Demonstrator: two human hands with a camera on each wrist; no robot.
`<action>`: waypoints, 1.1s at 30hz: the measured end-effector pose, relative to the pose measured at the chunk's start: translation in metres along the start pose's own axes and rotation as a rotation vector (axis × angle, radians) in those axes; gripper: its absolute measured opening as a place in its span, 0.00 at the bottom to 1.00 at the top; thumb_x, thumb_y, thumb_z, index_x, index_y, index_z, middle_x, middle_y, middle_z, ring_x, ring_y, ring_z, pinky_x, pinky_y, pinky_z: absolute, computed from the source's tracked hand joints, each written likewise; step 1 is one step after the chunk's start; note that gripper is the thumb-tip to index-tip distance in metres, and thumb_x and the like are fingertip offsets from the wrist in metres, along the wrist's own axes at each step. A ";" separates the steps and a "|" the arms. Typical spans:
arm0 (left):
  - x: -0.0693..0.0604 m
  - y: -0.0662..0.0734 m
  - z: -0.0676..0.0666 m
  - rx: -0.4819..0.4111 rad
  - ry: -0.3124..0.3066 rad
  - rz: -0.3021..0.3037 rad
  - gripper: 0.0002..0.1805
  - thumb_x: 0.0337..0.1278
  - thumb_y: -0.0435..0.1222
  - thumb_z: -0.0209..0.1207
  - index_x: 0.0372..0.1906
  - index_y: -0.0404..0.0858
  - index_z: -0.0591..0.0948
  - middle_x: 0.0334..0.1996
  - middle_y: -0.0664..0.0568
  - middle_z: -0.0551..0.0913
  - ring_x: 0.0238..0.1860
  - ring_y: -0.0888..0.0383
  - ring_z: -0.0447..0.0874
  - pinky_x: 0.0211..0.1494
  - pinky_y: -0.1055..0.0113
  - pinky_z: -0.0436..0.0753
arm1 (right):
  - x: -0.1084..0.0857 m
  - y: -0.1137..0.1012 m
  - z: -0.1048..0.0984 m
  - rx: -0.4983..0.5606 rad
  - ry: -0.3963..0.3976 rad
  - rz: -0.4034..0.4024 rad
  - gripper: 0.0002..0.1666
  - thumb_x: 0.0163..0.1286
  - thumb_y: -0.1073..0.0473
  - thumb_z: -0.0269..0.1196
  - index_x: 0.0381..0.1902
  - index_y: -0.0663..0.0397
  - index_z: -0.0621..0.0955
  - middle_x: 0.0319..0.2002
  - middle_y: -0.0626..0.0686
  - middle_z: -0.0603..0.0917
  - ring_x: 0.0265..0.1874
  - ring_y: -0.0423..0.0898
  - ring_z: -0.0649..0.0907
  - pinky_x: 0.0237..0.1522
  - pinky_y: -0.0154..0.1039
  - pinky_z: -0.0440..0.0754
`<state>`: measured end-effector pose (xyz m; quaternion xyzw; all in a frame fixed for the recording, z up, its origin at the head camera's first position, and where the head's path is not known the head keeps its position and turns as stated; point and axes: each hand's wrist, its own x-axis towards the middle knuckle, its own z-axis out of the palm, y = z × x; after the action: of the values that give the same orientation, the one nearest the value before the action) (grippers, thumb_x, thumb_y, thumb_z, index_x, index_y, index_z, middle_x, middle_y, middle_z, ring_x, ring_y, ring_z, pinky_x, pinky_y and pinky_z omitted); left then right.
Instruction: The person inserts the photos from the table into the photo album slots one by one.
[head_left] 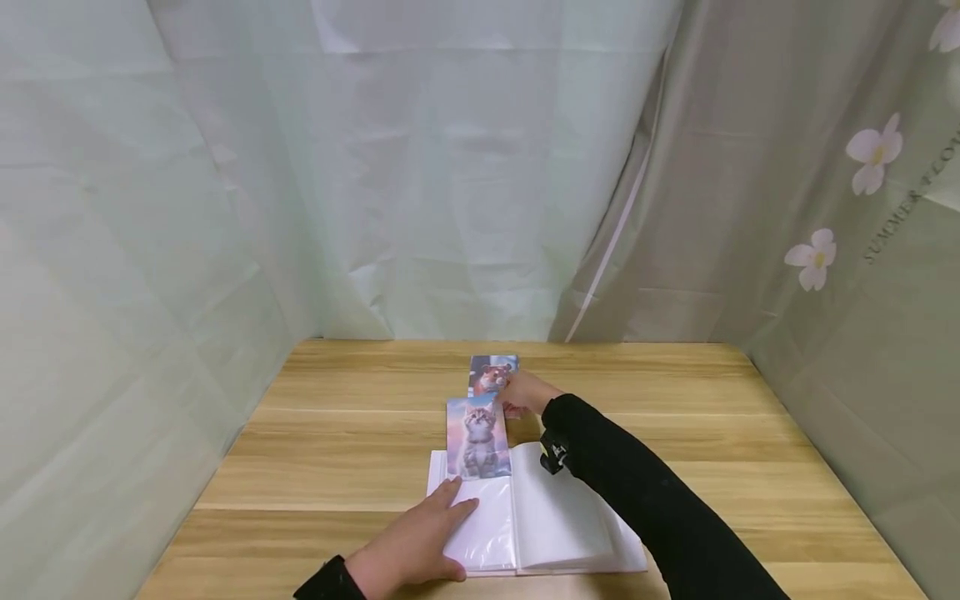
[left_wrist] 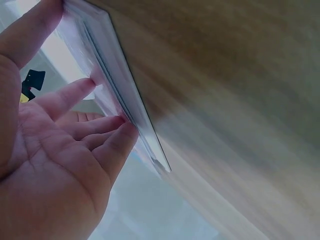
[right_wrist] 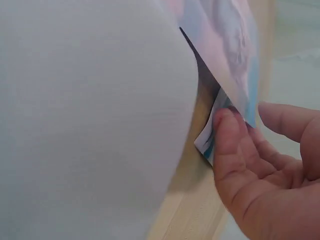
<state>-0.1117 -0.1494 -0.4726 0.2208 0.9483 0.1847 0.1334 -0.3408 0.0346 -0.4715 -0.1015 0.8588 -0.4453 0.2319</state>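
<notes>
A photo album lies open on the wooden table, its left page a clear glossy sleeve. A kitten picture card overlaps the top of that page and reaches past its far edge. My right hand holds the card near its far right corner; in the right wrist view its fingers go under the corner, with the thumb at the edge. Spread over the left page, my left hand rests with fingertips by the card's near edge. Behind lies a second card with a tiger-like animal, partly hidden by the right hand.
The wooden table extends on both sides of the album. Pale curtains hang behind and at the sides, with flowers printed at right. The right forearm's black sleeve passes over the album's right page.
</notes>
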 end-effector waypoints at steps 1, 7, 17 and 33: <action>0.000 0.000 0.000 -0.001 0.000 -0.001 0.47 0.42 0.50 0.76 0.70 0.40 0.73 0.73 0.32 0.61 0.72 0.36 0.63 0.68 0.44 0.70 | 0.002 0.000 0.000 -0.029 0.005 -0.030 0.05 0.68 0.71 0.60 0.31 0.64 0.75 0.18 0.50 0.72 0.15 0.41 0.72 0.19 0.31 0.72; 0.001 0.001 0.001 -0.017 -0.019 -0.020 0.47 0.43 0.51 0.76 0.71 0.41 0.72 0.74 0.33 0.60 0.72 0.36 0.61 0.69 0.44 0.69 | 0.009 0.001 0.003 -0.194 0.025 -0.168 0.04 0.68 0.74 0.60 0.38 0.64 0.81 0.35 0.54 0.82 0.26 0.43 0.78 0.23 0.31 0.74; 0.001 0.002 0.004 -0.016 -0.007 -0.010 0.46 0.43 0.50 0.76 0.70 0.41 0.73 0.74 0.33 0.60 0.72 0.36 0.62 0.69 0.45 0.69 | 0.006 -0.001 0.011 -0.182 0.023 -0.120 0.22 0.58 0.85 0.54 0.39 0.60 0.87 0.53 0.59 0.83 0.31 0.47 0.78 0.17 0.30 0.70; 0.000 -0.003 0.004 -0.002 0.024 0.022 0.49 0.40 0.50 0.77 0.70 0.36 0.73 0.73 0.30 0.60 0.71 0.34 0.62 0.68 0.45 0.71 | -0.008 0.002 0.015 -0.045 -0.118 -0.074 0.19 0.58 0.85 0.55 0.39 0.64 0.83 0.34 0.54 0.77 0.21 0.44 0.73 0.23 0.36 0.82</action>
<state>-0.1117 -0.1505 -0.4771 0.2290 0.9472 0.1897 0.1203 -0.3260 0.0279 -0.4781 -0.1645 0.8491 -0.4274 0.2633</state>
